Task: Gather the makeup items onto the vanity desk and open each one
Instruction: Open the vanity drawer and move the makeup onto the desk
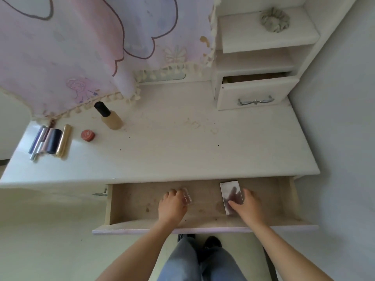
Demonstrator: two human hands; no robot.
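Observation:
Both hands reach into the pulled-out wide drawer [129, 201] under the vanity desk top [182, 151]. My left hand [172, 205] curls its fingers round a small clear case [187, 196] on the drawer floor. My right hand [248, 205] grips the near end of a flat mirrored rectangular palette [228, 191]. On the desk's left lie several lipstick-like tubes [49, 141], a small red round pot [88, 135] and a beige bottle with a black cap [109, 116] standing upright.
A pink tasselled cloth [81, 47] hangs over the mirror at the back left. At the back right stand shelves with a grey scrunchie [275, 19] and a small drawer [255, 94] slightly ajar. My legs show below the drawer front.

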